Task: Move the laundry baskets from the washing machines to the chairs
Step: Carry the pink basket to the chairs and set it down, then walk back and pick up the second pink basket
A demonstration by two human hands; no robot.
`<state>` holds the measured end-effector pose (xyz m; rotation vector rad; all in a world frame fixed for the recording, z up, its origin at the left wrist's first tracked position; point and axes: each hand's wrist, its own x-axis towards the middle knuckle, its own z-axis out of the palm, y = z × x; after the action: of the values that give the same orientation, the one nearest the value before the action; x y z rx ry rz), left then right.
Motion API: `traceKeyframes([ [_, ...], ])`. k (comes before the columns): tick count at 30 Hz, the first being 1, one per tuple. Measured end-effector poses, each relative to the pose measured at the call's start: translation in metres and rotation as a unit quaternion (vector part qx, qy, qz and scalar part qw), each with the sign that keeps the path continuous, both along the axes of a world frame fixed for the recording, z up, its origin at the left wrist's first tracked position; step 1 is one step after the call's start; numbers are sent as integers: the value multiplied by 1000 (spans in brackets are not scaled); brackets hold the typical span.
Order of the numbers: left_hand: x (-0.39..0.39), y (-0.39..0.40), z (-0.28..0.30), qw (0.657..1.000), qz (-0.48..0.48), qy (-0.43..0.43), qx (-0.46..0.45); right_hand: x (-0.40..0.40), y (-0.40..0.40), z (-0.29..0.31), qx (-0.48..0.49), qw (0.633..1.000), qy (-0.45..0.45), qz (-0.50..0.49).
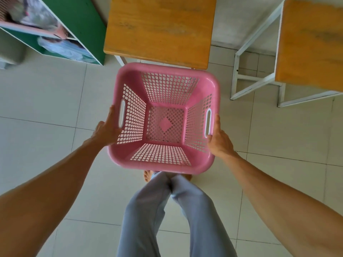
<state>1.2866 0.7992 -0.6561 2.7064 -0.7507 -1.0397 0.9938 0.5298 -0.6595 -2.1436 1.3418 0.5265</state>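
Note:
An empty pink plastic laundry basket [130, 156] with latticed walls hangs in the air in front of me, above the tiled floor. My left hand [106, 129] grips its left side below the handle slot. On the opposite wall, my right hand [220, 141] holds the right side by the other slot. Just beyond the basket's far rim stands a wooden-seated chair [159, 28] with white metal legs. A second chair of the same kind [311, 45] is at the right.
A green shelf unit [79, 21] with a white frame stands at the upper left, holding a pink basket [33, 29] and bundled cloth. My legs in light trousers [167, 219] are below the basket. Pale floor tiles [46, 112] surround me.

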Motion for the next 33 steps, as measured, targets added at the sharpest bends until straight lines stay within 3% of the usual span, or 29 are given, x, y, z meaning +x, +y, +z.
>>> traceKeyframes([
  [5, -42, -19, 83, 1000, -4, 29, 7, -12, 22, 77, 15, 1000, -7, 0],
  [14, -176, -59, 206, 981, -142, 101, -80, -56, 96, 207, 35, 996, -76, 7],
  [18, -211, -82, 242, 951, -263, 111, -119, -86, 105, 238, 2, 997, -63, -51],
  [24, -255, -122, 270, 917, -382, 70, -92, -156, 111, 270, -54, 982, -69, -169],
  [28, -308, -160, 286, 890, -445, 72, -68, -222, 105, 289, -94, 953, -82, -275],
  [33, -401, -217, 302, 824, -559, 43, -86, -321, 95, 302, -120, 909, -73, -392],
])
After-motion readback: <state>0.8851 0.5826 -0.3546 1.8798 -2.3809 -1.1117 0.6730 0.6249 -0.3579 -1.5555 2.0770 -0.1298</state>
